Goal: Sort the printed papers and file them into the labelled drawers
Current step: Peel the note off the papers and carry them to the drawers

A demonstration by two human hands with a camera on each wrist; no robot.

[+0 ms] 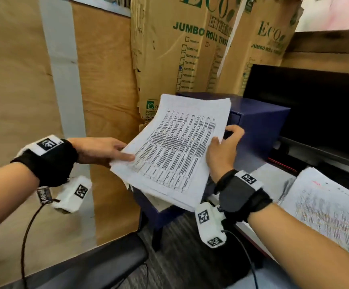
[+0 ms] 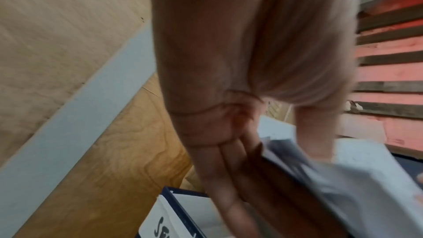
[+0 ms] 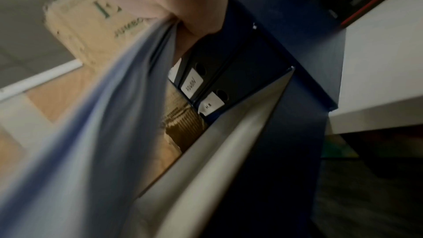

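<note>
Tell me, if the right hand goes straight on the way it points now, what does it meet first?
Probably the blue drawer cabinet. The right hand, gripping the papers, points up and away at its front; depth is unclear.

I see a white desk (image 1: pixel 273 178) on my right, and a loose stack of printed sheets (image 1: pixel 332 207) lies on it near the front edge. Further back on the same desk stands a black monitor (image 1: pixel 311 109). A dark blue drawer cabinet (image 1: pixel 259 130) stands just left of the monitor.
</note>
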